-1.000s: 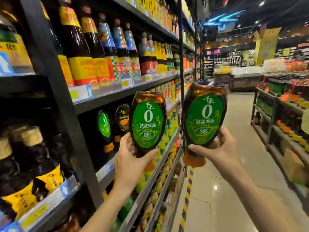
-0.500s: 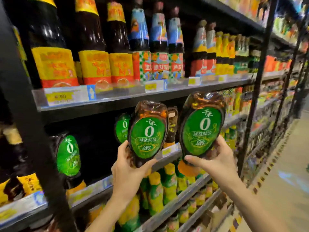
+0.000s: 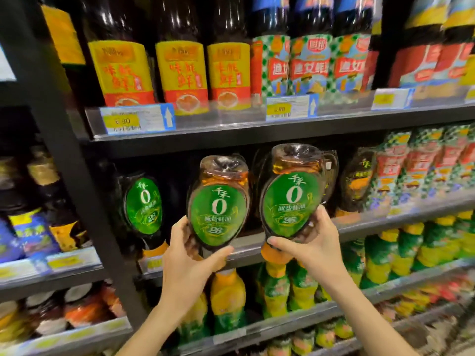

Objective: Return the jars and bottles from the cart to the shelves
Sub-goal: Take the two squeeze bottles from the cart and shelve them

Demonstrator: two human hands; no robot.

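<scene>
Two upside-down squeeze bottles of dark sauce with green oval labels and orange caps are in my hands. My left hand [image 3: 191, 255] grips the left bottle [image 3: 218, 201] from below. My right hand [image 3: 309, 242] grips the right bottle [image 3: 291, 199] near its cap. Both bottles are held in front of the middle shelf [image 3: 246, 246], just under the upper shelf edge [image 3: 231, 124]. A matching green-label bottle [image 3: 144, 201] stands on that shelf to the left. The space behind the held bottles is dark and partly hidden.
Tall dark bottles with yellow-red labels [image 3: 180, 75] and checkered labels [image 3: 308, 65] fill the upper shelf. Yellow-green bottles [image 3: 380, 255] line the lower shelf. A black upright post [image 3: 77, 201] divides the bays at left. More orange-labelled squeeze bottles [image 3: 359, 181] stand right of the held ones.
My view has turned from the aisle to face the shelf squarely. Both hands have carried the bottles closer to the middle shelf opening.
</scene>
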